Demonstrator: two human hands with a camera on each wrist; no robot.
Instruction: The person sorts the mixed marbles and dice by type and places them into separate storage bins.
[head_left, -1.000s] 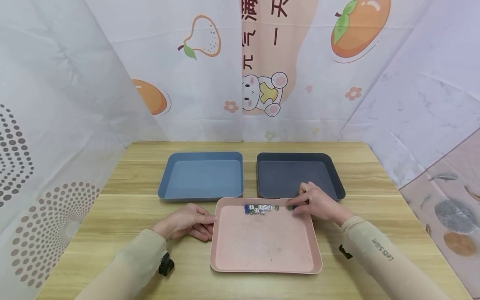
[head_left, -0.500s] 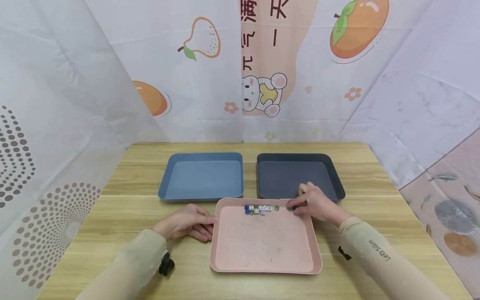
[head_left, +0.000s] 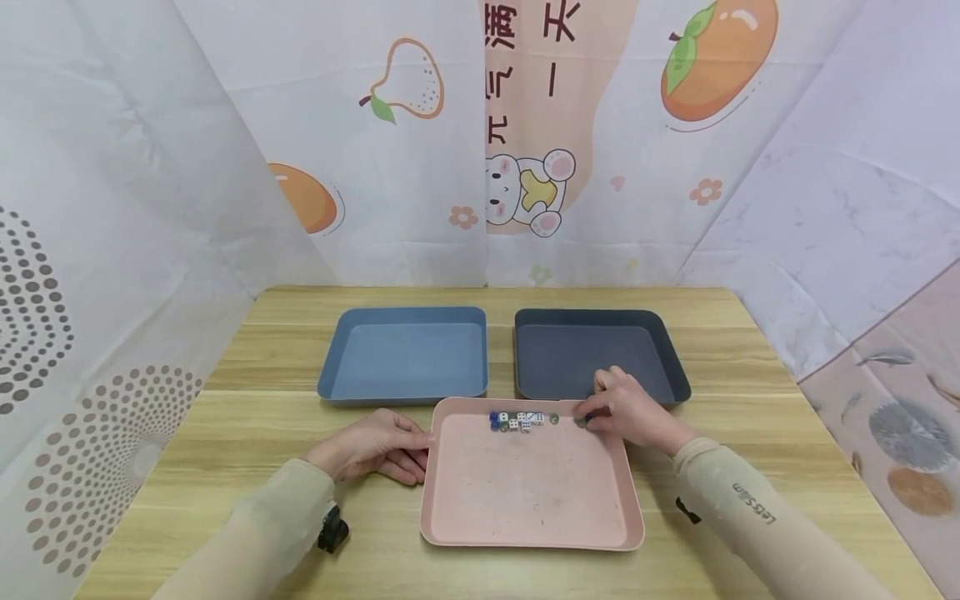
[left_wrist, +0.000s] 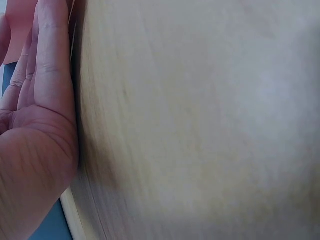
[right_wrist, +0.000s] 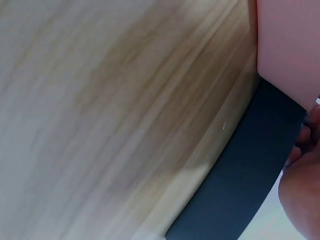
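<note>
A pink tray lies on the table, with a row of small pieces along its far side. White dice, two blue pieces and a small round green piece are among them. My left hand holds the tray's left wall, thumb at the rim and fingers outside. In the left wrist view that hand lies beside the tray wall. At the tray's far right corner, my right hand pinches a small dark piece between thumb and forefinger; the fingers partly hide it. Another green piece lies by the fingertips.
Behind the pink tray stand a light blue tray on the left and a dark navy tray on the right. The right forearm reaches past the pink tray's right wall. A printed curtain hangs behind the wooden table.
The right fingers shift slightly about the small pieces in the corner, and the dark piece between them shows less clearly. The left hand and the trays stay in place.
</note>
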